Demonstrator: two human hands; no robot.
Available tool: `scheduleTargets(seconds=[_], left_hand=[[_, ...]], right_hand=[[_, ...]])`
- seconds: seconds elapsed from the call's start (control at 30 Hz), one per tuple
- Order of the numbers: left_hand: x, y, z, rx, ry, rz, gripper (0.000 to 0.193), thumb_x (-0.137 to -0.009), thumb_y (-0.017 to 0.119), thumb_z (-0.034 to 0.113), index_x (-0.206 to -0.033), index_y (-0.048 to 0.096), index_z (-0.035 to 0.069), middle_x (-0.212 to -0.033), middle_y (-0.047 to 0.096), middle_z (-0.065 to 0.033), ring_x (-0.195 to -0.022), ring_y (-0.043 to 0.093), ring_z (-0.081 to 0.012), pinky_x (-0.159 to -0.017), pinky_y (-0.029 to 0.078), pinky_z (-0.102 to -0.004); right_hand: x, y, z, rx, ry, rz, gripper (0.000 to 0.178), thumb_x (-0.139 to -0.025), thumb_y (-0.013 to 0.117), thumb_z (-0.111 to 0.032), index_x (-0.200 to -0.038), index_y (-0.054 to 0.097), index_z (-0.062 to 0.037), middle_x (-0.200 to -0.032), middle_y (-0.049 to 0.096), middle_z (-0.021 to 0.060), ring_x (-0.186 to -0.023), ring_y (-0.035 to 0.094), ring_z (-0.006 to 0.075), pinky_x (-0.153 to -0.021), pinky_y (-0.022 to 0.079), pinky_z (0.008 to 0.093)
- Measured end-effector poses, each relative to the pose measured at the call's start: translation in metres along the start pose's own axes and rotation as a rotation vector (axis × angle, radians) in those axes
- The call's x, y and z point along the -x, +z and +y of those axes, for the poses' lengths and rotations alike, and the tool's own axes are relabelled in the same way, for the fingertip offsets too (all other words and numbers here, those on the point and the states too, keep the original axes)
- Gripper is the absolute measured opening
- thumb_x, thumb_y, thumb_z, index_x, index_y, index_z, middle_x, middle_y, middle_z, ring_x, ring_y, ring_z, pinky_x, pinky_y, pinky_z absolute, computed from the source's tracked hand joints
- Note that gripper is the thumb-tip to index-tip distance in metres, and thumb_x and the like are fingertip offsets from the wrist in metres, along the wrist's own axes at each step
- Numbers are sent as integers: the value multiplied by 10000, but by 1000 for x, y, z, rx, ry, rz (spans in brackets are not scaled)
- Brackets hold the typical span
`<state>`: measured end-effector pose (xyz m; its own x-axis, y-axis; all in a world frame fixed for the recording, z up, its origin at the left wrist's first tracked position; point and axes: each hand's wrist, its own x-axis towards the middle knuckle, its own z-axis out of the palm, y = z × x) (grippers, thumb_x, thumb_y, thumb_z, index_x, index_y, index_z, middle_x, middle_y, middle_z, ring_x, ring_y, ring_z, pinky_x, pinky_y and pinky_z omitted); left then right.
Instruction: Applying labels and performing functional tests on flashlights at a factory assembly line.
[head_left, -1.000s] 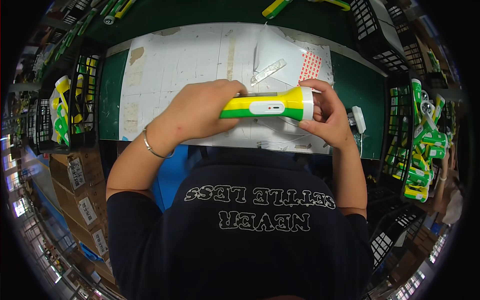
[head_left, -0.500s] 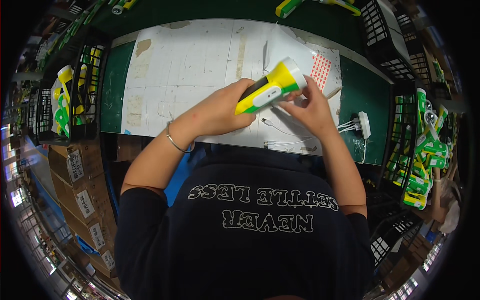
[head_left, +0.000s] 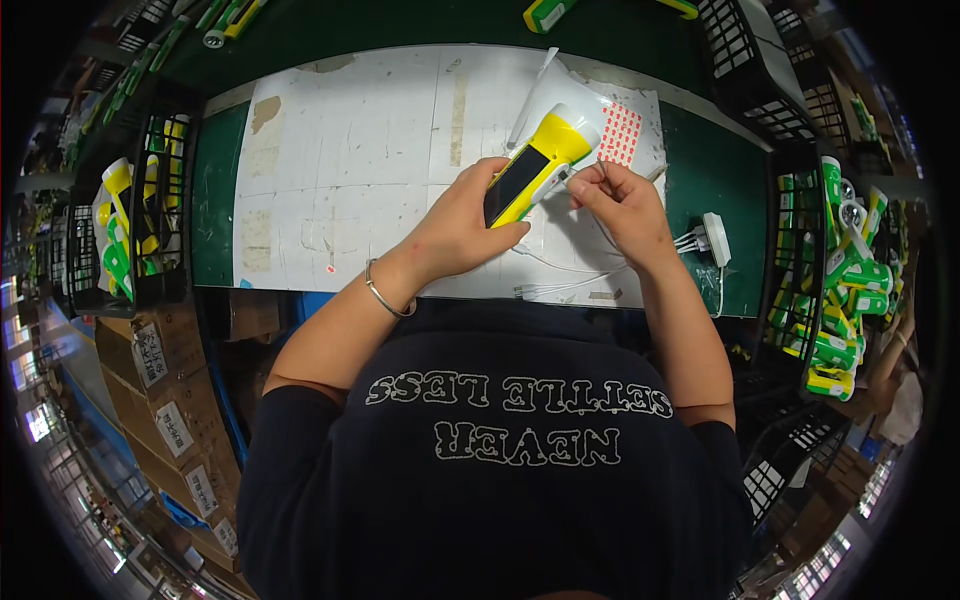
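My left hand is wrapped round the body of a yellow, green and white flashlight, tilted with its wide white head up and to the right. A dark panel on its side faces up. My right hand is closed in a pinch beside the flashlight's right side. A thin white charging cable appears to run down from those fingers; its plug end is mostly hidden by them. More white cables lie on the table below, leading to a white charger block at the right.
A white sheet with red stickers lies beyond the flashlight on the white-covered table. Black crates of flashlights stand at left and right. Another flashlight lies at the far edge. Cardboard boxes are stacked lower left.
The flashlight has been rolled so its dark panel faces up more. My right hand has moved from under its head to its side and now pinches.
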<state>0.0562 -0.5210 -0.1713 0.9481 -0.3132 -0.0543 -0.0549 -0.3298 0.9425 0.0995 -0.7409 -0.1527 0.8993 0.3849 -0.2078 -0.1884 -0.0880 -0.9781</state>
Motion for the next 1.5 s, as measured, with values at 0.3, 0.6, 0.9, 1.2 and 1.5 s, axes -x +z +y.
scheduleTargets(seconds=[0.3, 0.6, 0.9, 1.2, 1.5], left_hand=[[3, 14, 16, -398, 90, 197, 538, -757, 636, 123, -1231, 407, 14, -1050, 492, -170, -910, 558, -310, -794, 467, -349], [-5, 2, 0, -430, 134, 368, 549, -799, 637, 237, -1229, 391, -1, -1106, 447, -205, -840, 569, -351, -740, 490, -401], [-8, -33, 30, 1670, -460, -320, 745, -898, 417, 509, -1367, 268, -50, -777, 549, -70, -623, 575, -118, -518, 493, -228], [-6, -25, 29, 2241, -272, -819, 776, -920, 376, 489, -1411, 101, -45, -755, 560, -107, -512, 572, -131, -434, 466, -217], [-4, -24, 34, 1752, -209, -568, 696, -936, 312, 490, -1323, 304, -89, -835, 602, -171, -528, 574, -162, -444, 465, -209]], right_hand=[[0, 5, 5, 21, 20, 99, 160, -827, 653, -128, -875, 629, 23, -758, 633, 36, -701, 562, 65, -668, 443, 194], [2, 6, 3, 8, 49, 95, 151, -821, 655, -129, -849, 628, 17, -743, 630, 31, -680, 556, 66, -642, 433, 197], [11, 5, 10, 46, 126, 35, 200, -844, 635, -179, -903, 608, 10, -789, 618, 16, -727, 552, 60, -675, 419, 193], [15, 6, 7, -22, 98, 18, 228, -878, 588, -192, -969, 590, 17, -864, 613, 25, -803, 574, 82, -747, 427, 214], [18, 11, -1, -91, 63, -17, 296, -870, 563, -203, -1108, 557, -27, -900, 623, 29, -755, 515, 45, -710, 385, 190]])
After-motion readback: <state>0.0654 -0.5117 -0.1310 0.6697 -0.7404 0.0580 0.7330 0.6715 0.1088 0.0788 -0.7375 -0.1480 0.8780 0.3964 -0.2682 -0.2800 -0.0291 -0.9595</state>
